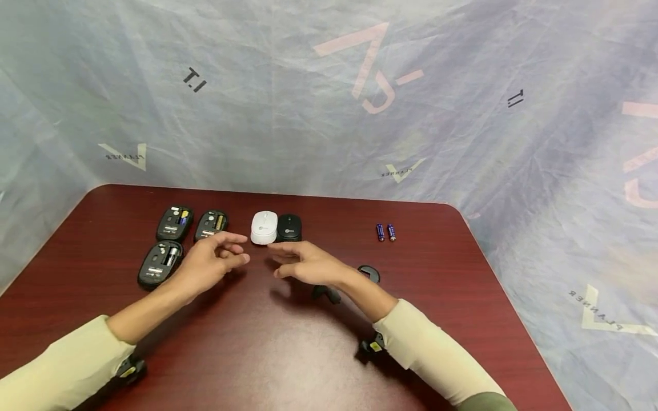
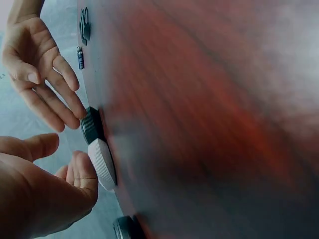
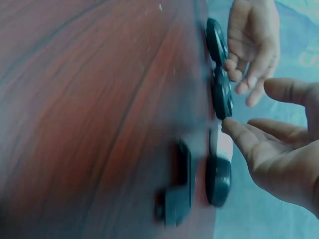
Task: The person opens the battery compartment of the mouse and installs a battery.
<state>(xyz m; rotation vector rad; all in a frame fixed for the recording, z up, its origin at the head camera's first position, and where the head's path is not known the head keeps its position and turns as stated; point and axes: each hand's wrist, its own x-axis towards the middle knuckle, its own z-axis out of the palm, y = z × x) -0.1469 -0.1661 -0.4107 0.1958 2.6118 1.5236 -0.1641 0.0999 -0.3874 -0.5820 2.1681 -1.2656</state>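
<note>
A white computer mouse (image 1: pixel 264 226) and a black mouse (image 1: pixel 289 227) sit side by side, upright, at the middle back of the table. My left hand (image 1: pixel 208 260) hovers just left of the white mouse, fingers loosely bent and holding nothing. Facing it, my right hand (image 1: pixel 303 262) is held in front of the black mouse, fingers extended, also with nothing in it. In the left wrist view both palms show bare beside the white mouse (image 2: pixel 102 164). Partly behind my left hand lies an upturned black mouse (image 1: pixel 211 224) with a battery in its open bay.
Two more upturned mice, an upper one (image 1: pixel 175 223) and a lower one (image 1: pixel 160 264), lie at the left with open battery bays. Two blue batteries (image 1: pixel 385 232) lie at the back right. A black cover (image 1: pixel 369 273) and another dark piece (image 1: pixel 326 294) are near my right forearm.
</note>
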